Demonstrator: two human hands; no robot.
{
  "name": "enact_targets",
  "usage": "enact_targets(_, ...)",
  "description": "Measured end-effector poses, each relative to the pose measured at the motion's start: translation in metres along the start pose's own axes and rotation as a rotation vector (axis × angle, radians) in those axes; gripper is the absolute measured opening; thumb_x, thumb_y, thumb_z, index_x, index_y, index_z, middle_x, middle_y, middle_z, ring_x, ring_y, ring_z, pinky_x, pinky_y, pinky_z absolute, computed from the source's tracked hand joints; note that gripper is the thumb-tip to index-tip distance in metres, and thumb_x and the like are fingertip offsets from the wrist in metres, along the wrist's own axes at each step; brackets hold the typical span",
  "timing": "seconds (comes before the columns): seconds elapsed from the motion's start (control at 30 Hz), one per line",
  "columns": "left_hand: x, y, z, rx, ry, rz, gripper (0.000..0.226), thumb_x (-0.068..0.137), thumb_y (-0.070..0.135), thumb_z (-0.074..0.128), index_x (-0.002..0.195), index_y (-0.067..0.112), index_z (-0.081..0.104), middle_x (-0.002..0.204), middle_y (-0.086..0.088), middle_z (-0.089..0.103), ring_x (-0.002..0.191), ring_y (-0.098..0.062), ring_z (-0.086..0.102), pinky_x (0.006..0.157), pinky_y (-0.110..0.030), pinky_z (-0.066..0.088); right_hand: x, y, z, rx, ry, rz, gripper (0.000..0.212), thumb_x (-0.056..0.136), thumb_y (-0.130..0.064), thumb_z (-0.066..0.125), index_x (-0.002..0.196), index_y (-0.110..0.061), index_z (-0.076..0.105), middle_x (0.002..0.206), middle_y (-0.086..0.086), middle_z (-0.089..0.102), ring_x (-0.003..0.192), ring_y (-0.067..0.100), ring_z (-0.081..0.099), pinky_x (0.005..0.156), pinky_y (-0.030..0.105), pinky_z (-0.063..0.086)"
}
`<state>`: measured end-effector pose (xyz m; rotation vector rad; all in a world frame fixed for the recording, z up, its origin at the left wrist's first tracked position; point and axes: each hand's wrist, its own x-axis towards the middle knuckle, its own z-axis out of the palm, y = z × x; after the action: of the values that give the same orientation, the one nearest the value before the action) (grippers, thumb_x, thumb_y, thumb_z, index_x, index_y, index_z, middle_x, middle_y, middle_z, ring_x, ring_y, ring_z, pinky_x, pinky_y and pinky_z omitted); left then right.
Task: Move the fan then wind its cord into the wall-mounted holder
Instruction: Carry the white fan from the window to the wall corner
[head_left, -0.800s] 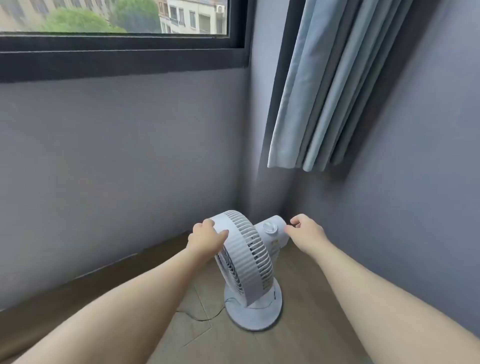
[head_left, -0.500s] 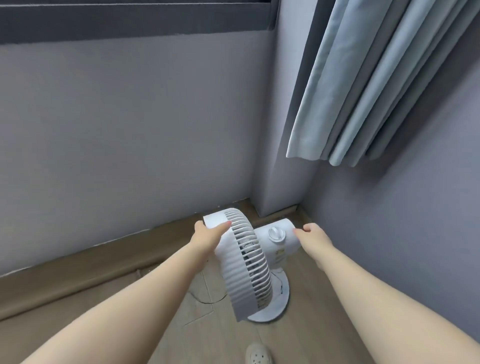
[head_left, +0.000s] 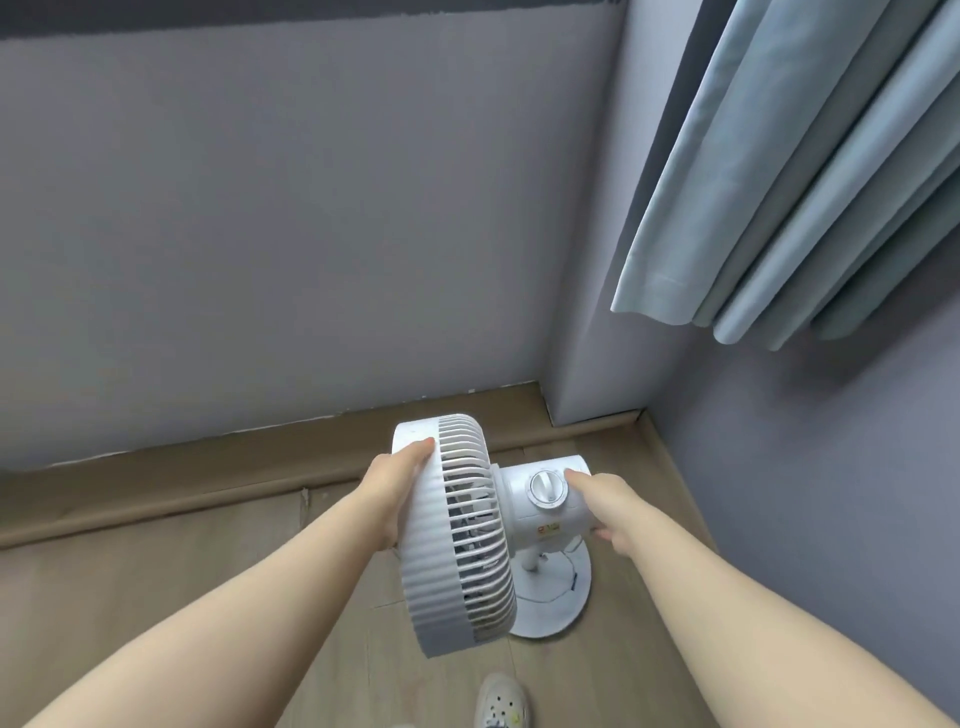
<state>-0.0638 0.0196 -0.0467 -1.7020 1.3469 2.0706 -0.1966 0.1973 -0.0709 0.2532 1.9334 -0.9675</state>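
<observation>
A small white fan (head_left: 457, 540) with a ribbed round grille, a motor housing with a dial (head_left: 545, 488) and a round base (head_left: 558, 592) is near the room's corner over the wooden floor. My left hand (head_left: 395, 488) grips the left side of the grille rim. My right hand (head_left: 602, 506) grips the motor housing from the right, next to the dial. The cord and the wall-mounted holder are out of sight.
Grey walls meet in a corner (head_left: 587, 405) just behind the fan, with a wooden skirting board (head_left: 208, 467) along the floor. A pale blue curtain (head_left: 779, 208) hangs at the upper right. A white shoe (head_left: 501, 701) shows at the bottom edge.
The view has tilted down and closer, so the window has left the frame. The fan sits nearer to me, both hands still hold it, and the thin cord seen on the floor earlier is hidden.
</observation>
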Motion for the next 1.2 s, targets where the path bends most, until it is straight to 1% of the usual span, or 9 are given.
enact_targets(0.07,-0.005,0.001,0.004,0.04,0.13,0.053,0.085,0.067,0.054,0.064,0.136,0.01,0.041,0.128,-0.01,0.058,0.111,-0.036,0.06,0.098,-0.051,0.047,0.0,0.002,0.001,0.025,0.006,0.001,0.057,0.092,-0.037,0.049,0.14,-0.006,0.039,0.137,0.011,0.048,0.123,0.029,0.048,0.099,0.036,0.041)
enact_targets(0.17,-0.011,-0.001,0.007,0.151,0.255,0.108,0.069,0.084,0.045,0.057,0.138,0.009,0.034,0.135,-0.011,0.048,0.119,-0.035,0.051,0.101,-0.047,0.043,-0.002,0.006,0.006,0.056,0.019,0.01,0.058,0.092,-0.037,0.049,0.139,-0.005,0.039,0.135,0.012,0.05,0.121,0.03,0.05,0.1,0.037,0.042)
enact_targets(0.4,-0.023,-0.015,-0.011,0.134,-0.042,0.019,0.046,0.083,0.047,0.063,0.121,0.032,0.042,0.114,-0.006,0.063,0.098,-0.033,0.063,0.081,-0.056,0.05,-0.009,0.018,0.017,0.143,0.114,-0.046,0.049,0.093,-0.032,0.048,0.132,-0.002,0.046,0.12,0.012,0.054,0.108,0.028,0.052,0.1,0.038,0.042)
enact_targets(0.57,-0.026,-0.014,-0.02,-0.067,-0.058,0.036,0.044,0.088,0.033,0.063,0.127,0.021,0.049,0.114,-0.009,0.068,0.084,-0.029,0.067,0.065,-0.04,0.054,-0.017,0.029,0.033,0.217,0.117,-0.084,0.031,0.092,-0.032,0.052,0.111,-0.009,0.055,0.101,0.009,0.059,0.09,0.025,0.052,0.079,0.034,0.041)
enact_targets(0.73,-0.03,-0.021,-0.034,0.04,0.194,0.159,0.057,0.092,0.033,0.055,0.14,0.009,0.035,0.134,-0.012,0.049,0.115,-0.032,0.05,0.087,-0.037,0.039,-0.031,0.036,0.05,0.287,0.093,-0.072,0.029,0.089,-0.034,0.057,0.105,-0.009,0.053,0.094,0.009,0.058,0.083,0.024,0.053,0.074,0.034,0.042)
enact_targets(0.8,-0.031,-0.02,-0.042,0.051,0.228,0.18,0.055,0.092,0.027,0.053,0.139,0.006,0.034,0.132,-0.014,0.048,0.106,-0.031,0.047,0.083,-0.035,0.036,-0.037,0.036,0.057,0.319,0.083,-0.071,0.03,0.089,-0.032,0.058,0.105,-0.008,0.052,0.096,0.01,0.057,0.084,0.025,0.053,0.076,0.035,0.043)
enact_targets(0.93,-0.038,-0.02,-0.052,0.086,0.192,0.241,0.044,0.092,0.02,0.052,0.132,0.004,0.041,0.111,-0.007,0.045,0.097,-0.026,0.044,0.08,-0.033,0.034,-0.05,0.037,0.066,0.4,0.073,-0.073,0.029,0.091,-0.028,0.056,0.109,-0.007,0.05,0.088,0.008,0.058,0.074,0.022,0.055,0.079,0.039,0.048)
enact_targets(1.1,-0.059,-0.021,-0.059,0.093,0.108,0.364,0.04,0.093,0.021,0.053,0.128,0.008,0.042,0.111,-0.001,0.042,0.1,-0.019,0.039,0.084,-0.033,0.03,-0.069,0.039,0.067,0.463,0.076,-0.088,0.025,0.093,-0.026,0.055,0.106,-0.006,0.048,0.079,0.006,0.053,0.067,0.021,0.053,0.079,0.045,0.048)
enact_targets(1.2,-0.075,-0.018,-0.067,0.124,0.061,0.442,0.035,0.091,0.023,0.055,0.122,0.01,0.046,0.114,-0.001,0.045,0.103,-0.018,0.041,0.084,-0.033,0.03,-0.082,0.042,0.07,0.49,0.092,-0.11,0.031,0.092,-0.028,0.056,0.113,-0.006,0.049,0.09,0.01,0.057,0.079,0.028,0.057,0.077,0.046,0.049)
